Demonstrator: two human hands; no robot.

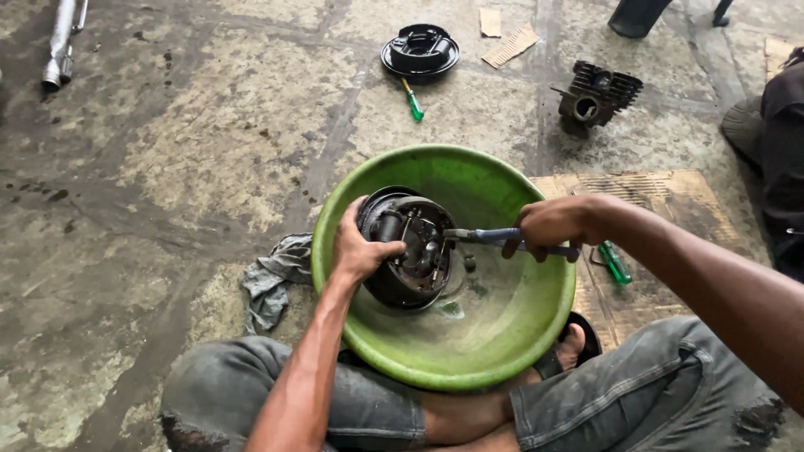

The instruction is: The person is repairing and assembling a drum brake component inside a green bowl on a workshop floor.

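Note:
A round black brake plate [410, 251] with shoes and springs stands tilted on edge inside a green plastic basin [502, 335]. My left hand [358, 247] grips its left rim and steadies it. My right hand [548, 226] is closed around the blue handles of a pair of pliers [481, 237], whose jaws reach into the plate's inner parts. The basin rests between my crossed legs on the concrete floor.
A grey rag [272, 280] lies left of the basin. A second black brake plate [420, 52], two green-handled screwdrivers [413, 102] [615, 264], a finned engine cylinder [596, 94], cardboard pieces [653, 188] and a metal pipe [60, 42] lie around. Another person's leg [775, 134] is at right.

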